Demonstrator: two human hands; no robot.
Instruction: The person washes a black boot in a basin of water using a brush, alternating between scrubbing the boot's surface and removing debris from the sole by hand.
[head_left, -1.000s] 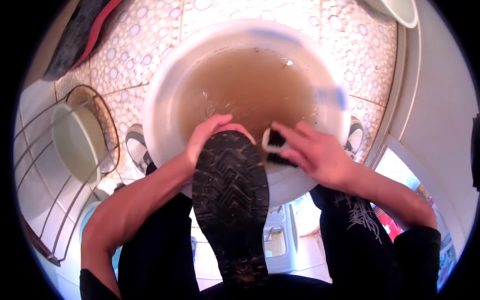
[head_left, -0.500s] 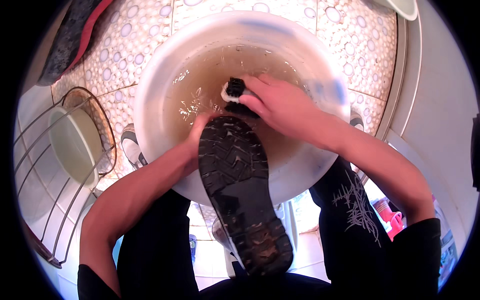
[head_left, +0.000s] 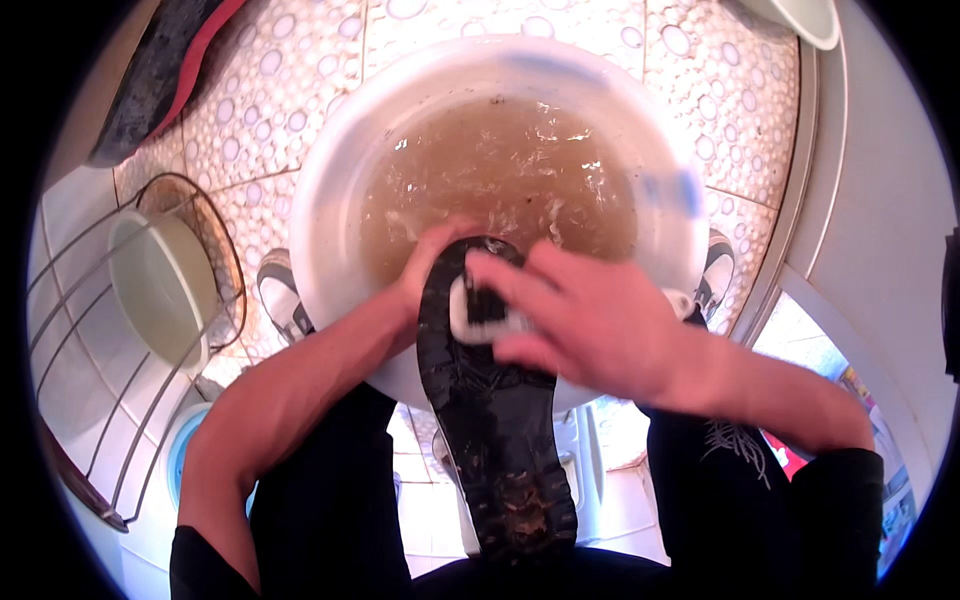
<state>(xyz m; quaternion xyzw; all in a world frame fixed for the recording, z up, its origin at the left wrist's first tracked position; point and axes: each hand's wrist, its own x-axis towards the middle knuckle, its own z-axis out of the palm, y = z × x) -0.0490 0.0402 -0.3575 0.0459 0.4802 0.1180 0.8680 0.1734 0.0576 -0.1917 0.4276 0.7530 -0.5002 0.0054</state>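
A black-soled shoe [head_left: 500,430] lies sole up, its toe over the near rim of a large white basin [head_left: 325,230] and its heel toward my body. My left hand [head_left: 428,262] grips the toe end from the left, most of its fingers hidden behind the shoe. Against the front of the sole, my right hand [head_left: 605,315] holds a white scrubbing brush [head_left: 463,318], slightly blurred; its pale handle end shows past the hand. Brown, cloudy water [head_left: 500,160] with specks fills the basin. Mud sits in the heel treads.
A wire rack [head_left: 95,330] with a pale green bowl [head_left: 165,285] stands at the left. Another pale bowl [head_left: 805,20] shows at the upper right. Patterned tiles [head_left: 250,120] surround the basin. A blue basin [head_left: 185,450] is partly hidden behind my left forearm.
My right hand has brought the brush from the water back onto the front of the sole. My left hand still holds the shoe's toe end.
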